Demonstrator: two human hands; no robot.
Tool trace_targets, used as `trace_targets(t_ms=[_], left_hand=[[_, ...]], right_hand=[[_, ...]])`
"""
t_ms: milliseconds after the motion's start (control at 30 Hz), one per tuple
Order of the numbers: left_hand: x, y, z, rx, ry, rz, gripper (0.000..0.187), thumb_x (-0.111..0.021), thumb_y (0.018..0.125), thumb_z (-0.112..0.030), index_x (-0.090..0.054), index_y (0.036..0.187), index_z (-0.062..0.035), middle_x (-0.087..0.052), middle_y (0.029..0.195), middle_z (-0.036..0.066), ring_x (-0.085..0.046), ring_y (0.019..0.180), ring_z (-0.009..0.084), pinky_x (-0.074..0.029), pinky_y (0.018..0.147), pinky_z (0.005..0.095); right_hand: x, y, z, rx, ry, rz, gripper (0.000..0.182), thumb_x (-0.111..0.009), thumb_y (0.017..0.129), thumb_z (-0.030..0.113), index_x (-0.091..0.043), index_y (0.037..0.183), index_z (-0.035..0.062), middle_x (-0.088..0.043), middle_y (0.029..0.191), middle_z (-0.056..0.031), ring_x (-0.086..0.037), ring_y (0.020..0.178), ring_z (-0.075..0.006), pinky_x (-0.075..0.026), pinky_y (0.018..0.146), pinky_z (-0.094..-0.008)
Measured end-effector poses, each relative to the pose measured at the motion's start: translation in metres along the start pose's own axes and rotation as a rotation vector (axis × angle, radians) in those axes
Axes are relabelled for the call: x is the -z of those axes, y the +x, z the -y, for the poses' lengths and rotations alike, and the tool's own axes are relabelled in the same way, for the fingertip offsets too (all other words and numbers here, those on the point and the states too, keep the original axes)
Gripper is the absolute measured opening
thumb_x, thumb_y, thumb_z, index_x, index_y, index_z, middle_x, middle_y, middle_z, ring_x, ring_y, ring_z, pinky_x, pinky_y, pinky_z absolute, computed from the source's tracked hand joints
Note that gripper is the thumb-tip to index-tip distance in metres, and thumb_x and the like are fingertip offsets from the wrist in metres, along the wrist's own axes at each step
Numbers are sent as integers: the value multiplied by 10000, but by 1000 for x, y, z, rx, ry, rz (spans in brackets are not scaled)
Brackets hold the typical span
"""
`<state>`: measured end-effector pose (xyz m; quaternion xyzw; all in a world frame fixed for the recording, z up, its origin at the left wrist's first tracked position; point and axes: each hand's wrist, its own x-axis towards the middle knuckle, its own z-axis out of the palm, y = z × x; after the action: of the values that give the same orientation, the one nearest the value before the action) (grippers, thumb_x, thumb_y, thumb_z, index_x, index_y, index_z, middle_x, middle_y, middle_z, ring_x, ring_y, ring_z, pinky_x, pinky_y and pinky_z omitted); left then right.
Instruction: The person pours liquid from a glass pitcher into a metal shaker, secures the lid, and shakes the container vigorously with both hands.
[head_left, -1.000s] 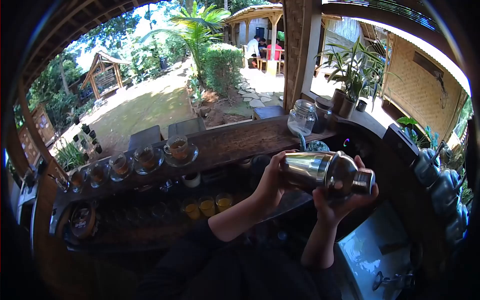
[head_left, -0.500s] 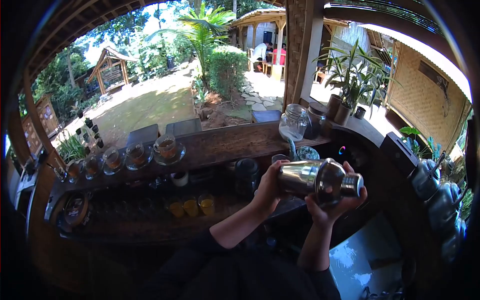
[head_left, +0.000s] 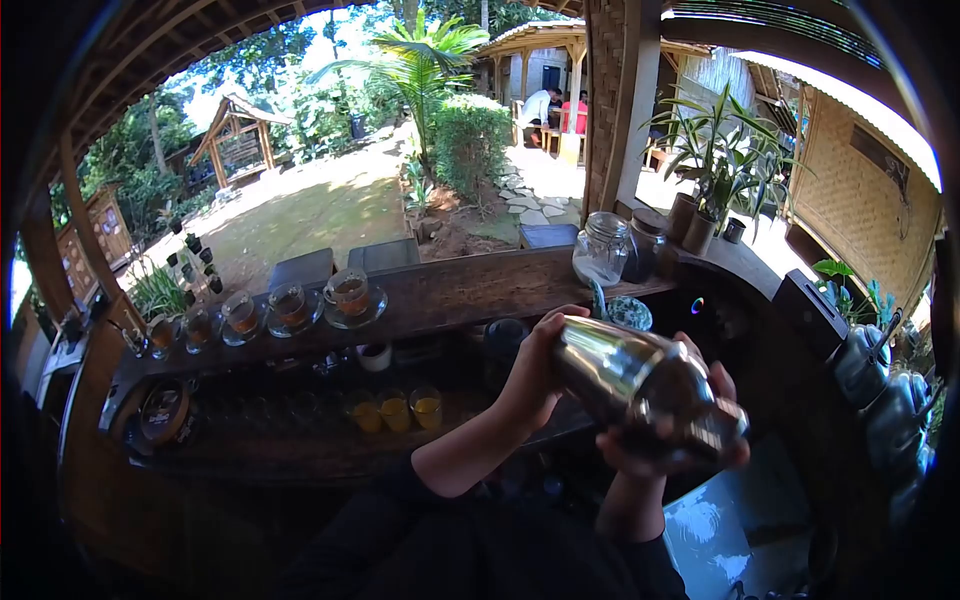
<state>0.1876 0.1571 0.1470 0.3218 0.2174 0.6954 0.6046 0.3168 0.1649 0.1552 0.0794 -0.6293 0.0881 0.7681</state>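
A shiny metal cocktail shaker (head_left: 625,372) is held in the air over the counter, tilted with its capped end down to the right. My left hand (head_left: 535,375) grips its base end from the left. Around the capped end, my right hand (head_left: 640,455) is wrapped from below and from the right, with its fingers blurred by motion. Behind the shaker, a patterned green-and-white cup (head_left: 629,313) and a glass jar of white granules (head_left: 602,250) stand near the raised wooden ledge.
Glass cups on saucers (head_left: 352,295) line the wooden ledge (head_left: 470,283). Three glasses of yellow-orange liquid (head_left: 396,412) sit on the lower shelf. Metal kettles (head_left: 860,365) stand at the right, and potted plants (head_left: 715,175) at the back right. Two people (head_left: 540,108) sit outside.
The capped end of the shaker has swung downward with my right hand, so it tilts more steeply. The whole view has shifted slightly.
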Motion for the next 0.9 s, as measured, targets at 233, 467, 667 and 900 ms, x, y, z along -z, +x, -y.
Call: trace_targets(t_ms=[233, 467, 667, 900], left_hand=[[10, -5, -36, -234, 101, 112, 568, -534, 795, -473, -479, 1196, -76, -535, 1038, 162, -568, 928, 265, -489, 802, 386], [57, -9, -59, -56, -54, -76, 506, -473, 871, -407, -491, 1219, -40, -573, 1055, 119, -584, 956, 193, -475, 800, 319], [69, -50, -113, -244, -1, 230, 557, -514, 846, -439, -458, 1241, -49, -542, 1046, 140, -559, 964, 232, -462, 853, 356], [122, -61, -126, -130, -109, -101, 506, -491, 877, -388, -475, 1221, -19, -564, 1011, 131, -570, 956, 217, -445, 870, 336]], right_hand=[[-37, -11, 4, 177, -42, 76, 1090, -859, 586, 306, -101, 1369, 289, -265, 1380, -191, -382, 1228, -347, -395, 1001, -457], [-77, -16, -4, 78, -108, 113, 1107, -832, 619, 410, -59, 1394, 248, -250, 1391, -195, -375, 1231, -384, -393, 993, -479], [-150, -18, 21, 175, -58, 79, 1020, -823, 648, 266, -124, 1385, 356, -276, 1378, -129, -432, 1179, -398, -450, 927, -541], [-171, -46, 23, -39, -70, 78, 1080, -859, 605, 253, -83, 1343, 395, -306, 1347, -113, -473, 1146, -391, -462, 935, -522]])
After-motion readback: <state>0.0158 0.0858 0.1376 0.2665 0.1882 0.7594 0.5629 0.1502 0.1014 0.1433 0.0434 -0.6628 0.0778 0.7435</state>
